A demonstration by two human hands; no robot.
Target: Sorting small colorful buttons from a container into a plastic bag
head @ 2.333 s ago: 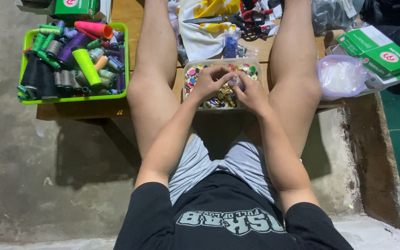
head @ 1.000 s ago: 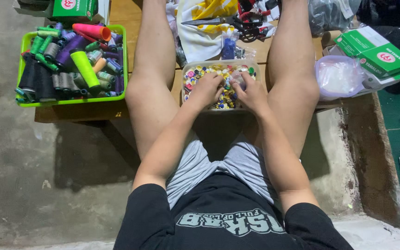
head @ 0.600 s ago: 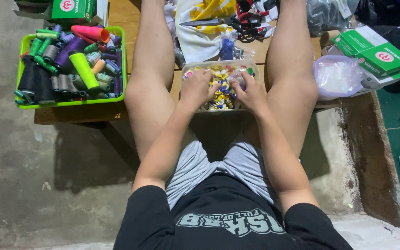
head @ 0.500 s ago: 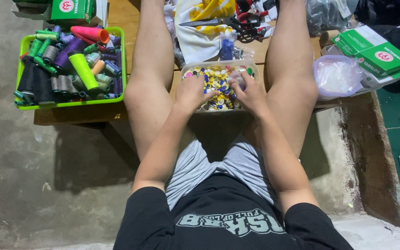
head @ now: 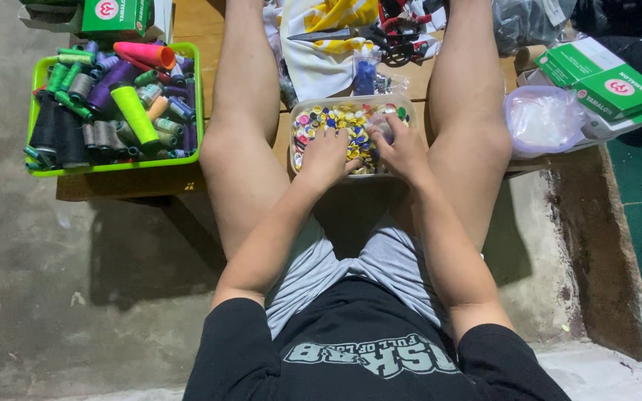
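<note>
A clear plastic box (head: 351,102) full of small coloured buttons (head: 339,120) sits on a low wooden board between my bare knees. My left hand (head: 326,156) rests palm down on the near left part of the buttons, fingers spread among them. My right hand (head: 403,148) lies over the near right part, fingertips dipped into the buttons. Whether either hand pinches a button is hidden by the fingers.
A green tray (head: 187,160) holds several thread spools at left. Black scissors (head: 351,31) lie on a yellow-and-white cloth (head: 321,52) beyond the box. Green cartons (head: 600,78) and a clear bag (head: 544,119) are at right; bare concrete floor (head: 76,297) lies near left.
Both hands have come apart from a joined position above the box and dropped into the buttons, the left to the near left, the right to the near right.
</note>
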